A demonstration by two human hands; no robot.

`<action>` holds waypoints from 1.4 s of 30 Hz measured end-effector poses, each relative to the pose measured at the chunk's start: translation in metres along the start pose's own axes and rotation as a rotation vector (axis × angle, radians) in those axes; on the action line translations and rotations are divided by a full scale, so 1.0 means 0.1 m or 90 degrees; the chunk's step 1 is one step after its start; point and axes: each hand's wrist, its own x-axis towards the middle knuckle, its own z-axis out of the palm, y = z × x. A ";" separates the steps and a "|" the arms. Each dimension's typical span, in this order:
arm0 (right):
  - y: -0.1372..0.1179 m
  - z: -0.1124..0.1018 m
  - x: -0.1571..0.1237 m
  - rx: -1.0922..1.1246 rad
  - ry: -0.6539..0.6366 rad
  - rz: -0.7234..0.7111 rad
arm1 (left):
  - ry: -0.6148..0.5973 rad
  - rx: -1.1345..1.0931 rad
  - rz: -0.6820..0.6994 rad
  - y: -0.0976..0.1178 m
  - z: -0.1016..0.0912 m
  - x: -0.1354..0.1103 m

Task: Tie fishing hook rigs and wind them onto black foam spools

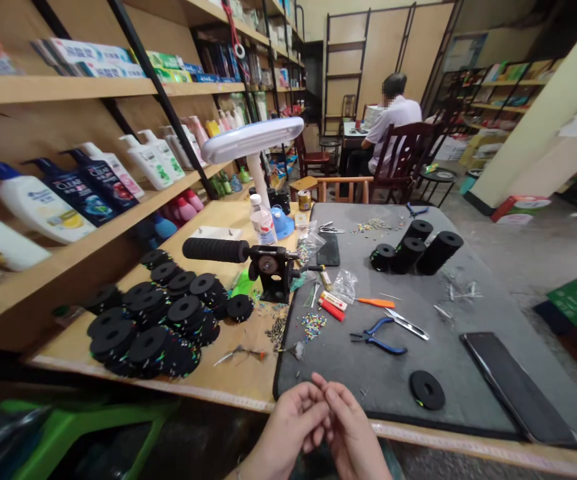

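Note:
My left hand (296, 420) and my right hand (349, 423) meet at the front edge of the grey mat (388, 393). Both have thumbs and fingers pinched together, fingertips touching; whatever they hold is hidden or too small to make out. Just beyond them lie small coloured beads (313, 325), a feathery tuft (296, 349) and blue-handled pliers (381, 335). A black foam ring spool (427, 390) lies flat to the right of my right hand. Farther off are a red lighter (332, 309), an orange-handled tool (376, 303) and a slim silver cutter (407, 325).
Stacked black foam spools (151, 343) fill the table's left side, beside a clamped winder (271, 267) with a foam-covered shaft. A lamp (253, 140) and bottle (263, 223) stand behind. At right are a dark phone (516, 383) and upright foam rolls (438, 253). A person (398, 127) sits beyond.

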 end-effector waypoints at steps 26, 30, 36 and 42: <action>-2.04 -0.93 0.64 -1.244 0.189 -0.529 | 0.049 0.160 0.040 -0.02 -0.05 0.01; -2.08 -0.97 0.72 -1.279 0.262 -0.500 | 0.076 0.177 0.059 -0.01 -0.03 -0.02; -1.96 -1.08 0.32 -1.212 0.447 -0.444 | 0.096 0.215 0.085 -0.02 -0.02 -0.08; -1.03 -0.71 -0.45 -1.044 0.057 -0.457 | 0.073 0.226 0.066 -0.01 -0.02 -0.12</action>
